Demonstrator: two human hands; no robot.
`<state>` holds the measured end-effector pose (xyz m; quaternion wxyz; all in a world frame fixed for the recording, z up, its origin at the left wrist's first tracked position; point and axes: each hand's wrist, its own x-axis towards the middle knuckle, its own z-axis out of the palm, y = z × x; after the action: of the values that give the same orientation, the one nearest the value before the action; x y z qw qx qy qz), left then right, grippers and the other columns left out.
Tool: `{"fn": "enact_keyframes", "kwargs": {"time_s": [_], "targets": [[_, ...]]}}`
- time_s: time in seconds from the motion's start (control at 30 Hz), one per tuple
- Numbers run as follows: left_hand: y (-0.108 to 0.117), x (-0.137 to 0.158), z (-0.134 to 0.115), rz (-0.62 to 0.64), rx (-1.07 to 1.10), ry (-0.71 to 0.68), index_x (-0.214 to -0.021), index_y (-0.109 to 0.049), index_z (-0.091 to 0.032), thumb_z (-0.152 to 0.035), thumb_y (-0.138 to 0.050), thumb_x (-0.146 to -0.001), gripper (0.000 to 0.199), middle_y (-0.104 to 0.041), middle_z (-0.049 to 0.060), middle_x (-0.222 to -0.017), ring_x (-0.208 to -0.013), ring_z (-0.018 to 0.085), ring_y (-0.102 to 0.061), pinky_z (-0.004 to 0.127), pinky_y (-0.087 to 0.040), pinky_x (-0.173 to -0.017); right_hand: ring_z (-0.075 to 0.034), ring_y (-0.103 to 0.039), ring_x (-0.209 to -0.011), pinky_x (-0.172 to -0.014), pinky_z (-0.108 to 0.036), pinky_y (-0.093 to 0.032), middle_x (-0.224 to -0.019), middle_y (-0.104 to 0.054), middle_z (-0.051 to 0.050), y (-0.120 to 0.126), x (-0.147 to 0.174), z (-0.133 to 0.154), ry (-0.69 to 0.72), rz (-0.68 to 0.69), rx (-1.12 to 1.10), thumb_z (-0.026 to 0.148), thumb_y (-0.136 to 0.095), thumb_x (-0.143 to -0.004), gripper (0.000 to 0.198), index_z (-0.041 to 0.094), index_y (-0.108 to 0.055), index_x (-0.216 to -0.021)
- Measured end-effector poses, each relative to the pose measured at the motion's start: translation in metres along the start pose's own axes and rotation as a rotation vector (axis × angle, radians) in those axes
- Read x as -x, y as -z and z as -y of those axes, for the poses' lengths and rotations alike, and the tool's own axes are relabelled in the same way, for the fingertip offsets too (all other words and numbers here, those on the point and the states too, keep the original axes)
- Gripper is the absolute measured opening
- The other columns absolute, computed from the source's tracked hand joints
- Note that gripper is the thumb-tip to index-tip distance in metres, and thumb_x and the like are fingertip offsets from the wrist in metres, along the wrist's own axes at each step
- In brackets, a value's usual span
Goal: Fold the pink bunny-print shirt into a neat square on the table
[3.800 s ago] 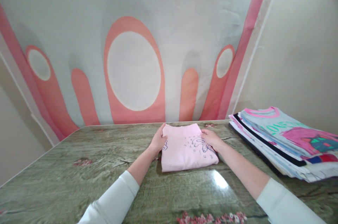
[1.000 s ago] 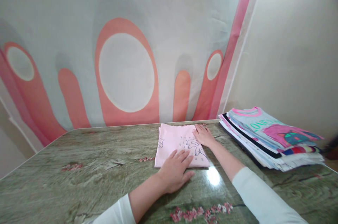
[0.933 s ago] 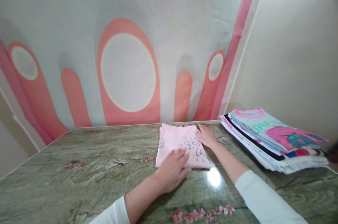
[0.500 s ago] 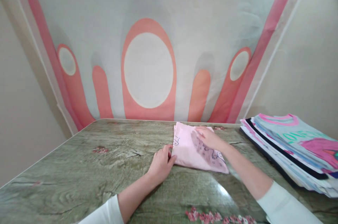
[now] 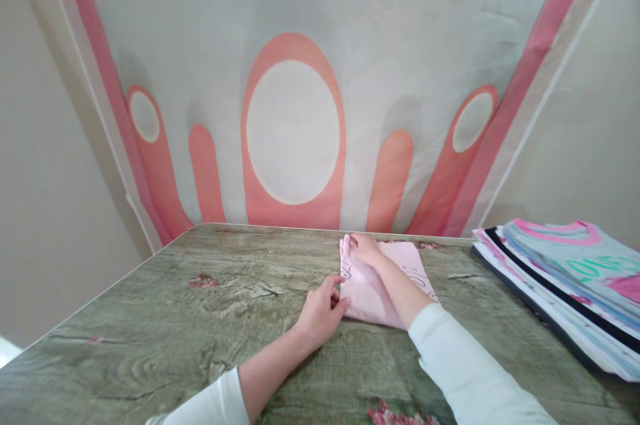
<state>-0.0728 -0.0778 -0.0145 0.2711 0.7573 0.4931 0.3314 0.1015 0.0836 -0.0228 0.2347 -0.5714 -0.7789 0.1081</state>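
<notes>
A folded pink garment (image 5: 363, 297) with dark line-drawn prints lies on the wood-patterned table (image 5: 150, 318); folded this small, its exact kind does not show. At its far left corner, my right hand (image 5: 367, 250) has its fingers curled onto the cloth, which bunches up there. My right forearm crosses over the garment and covers part of it. My left hand (image 5: 320, 313) rests by the near left edge, thumb and index finger apart, their tips at the cloth's edge.
A stack of folded clothes (image 5: 560, 298) stands on the table's right side, topped by a grey shirt with pink collar (image 5: 605, 251) and green lettering. Behind the table's far edge rises a wall panel (image 5: 440, 25) with coral shapes.
My right hand has slid left across the pink garment, from its right part to the far left corner. The left hand stays by the left edge. The view has shifted slightly left.
</notes>
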Motion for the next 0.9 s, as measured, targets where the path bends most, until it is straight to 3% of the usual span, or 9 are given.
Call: {"fn": "enact_keyframes", "kwargs": {"time_s": [0.13, 0.33, 0.5, 0.6, 0.73, 0.9], "targets": [[0.003, 0.001, -0.004, 0.052, -0.036, 0.031, -0.106, -0.051, -0.018, -0.021, -0.054, -0.078, 0.029, -0.055, -0.006, -0.062, -0.06, 0.012, -0.054, 0.023, -0.039, -0.066, -0.02, -0.054, -0.103, -0.088, -0.028, -0.036, -0.111, -0.063, -0.007, -0.011, 0.004, -0.008, -0.031, -0.061, -0.001, 0.026, -0.038, -0.09, 0.027, 0.019, -0.06, -0.106], [0.01, -0.007, 0.001, 0.143, -0.184, -0.045, -0.107, -0.053, -0.019, -0.028, -0.056, -0.078, 0.031, -0.058, -0.003, -0.068, -0.065, 0.015, -0.056, 0.024, -0.041, -0.065, -0.02, -0.054, -0.101, -0.086, -0.029, -0.036, -0.109, -0.063, -0.007, -0.014, 0.002, -0.012, -0.036, -0.104, -0.04, 0.031, -0.043, -0.088, 0.024, 0.02, -0.061, -0.101], [0.017, -0.054, 0.03, -0.001, -0.343, -0.13, -0.091, -0.061, -0.018, -0.02, -0.044, -0.085, 0.018, -0.063, 0.005, -0.091, -0.088, 0.018, -0.057, 0.029, -0.042, -0.08, -0.021, -0.057, -0.095, -0.082, -0.03, -0.038, -0.1, -0.066, -0.007, -0.018, 0.001, -0.014, -0.037, -0.16, -0.092, 0.027, -0.05, -0.084, 0.018, 0.02, -0.061, -0.097], [0.015, -0.09, 0.046, -0.06, -0.408, -0.235, -0.097, -0.063, -0.021, -0.016, -0.046, -0.083, 0.023, -0.06, 0.004, -0.109, -0.105, 0.02, -0.051, 0.034, -0.038, -0.092, -0.019, -0.058, -0.092, -0.081, -0.03, -0.039, -0.097, -0.066, -0.006, -0.018, 0.001, -0.017, -0.024, -0.194, -0.14, 0.023, -0.051, -0.082, 0.016, 0.02, -0.06, -0.096], [0.005, -0.122, 0.055, -0.042, -0.435, -0.323, -0.103, -0.064, -0.021, -0.017, -0.044, -0.085, 0.027, -0.06, 0.004, -0.113, -0.108, 0.019, -0.05, 0.033, -0.036, -0.097, -0.018, -0.059, -0.091, -0.08, -0.029, -0.042, -0.097, -0.066, -0.005, -0.018, 0.001, -0.021, 0.013, -0.238, -0.211, 0.02, -0.05, -0.082, 0.016, 0.019, -0.058, -0.096], [-0.003, -0.139, 0.057, 0.036, -0.505, -0.278, -0.105, -0.064, -0.026, -0.023, -0.044, -0.086, 0.028, -0.057, 0.001, -0.12, -0.115, 0.019, -0.044, 0.036, -0.033, -0.1, -0.018, -0.058, -0.092, -0.083, -0.032, -0.042, -0.098, -0.065, -0.006, -0.018, 0.0, -0.021, 0.039, -0.303, -0.257, 0.021, -0.047, -0.083, 0.017, 0.019, -0.055, -0.098]]}}
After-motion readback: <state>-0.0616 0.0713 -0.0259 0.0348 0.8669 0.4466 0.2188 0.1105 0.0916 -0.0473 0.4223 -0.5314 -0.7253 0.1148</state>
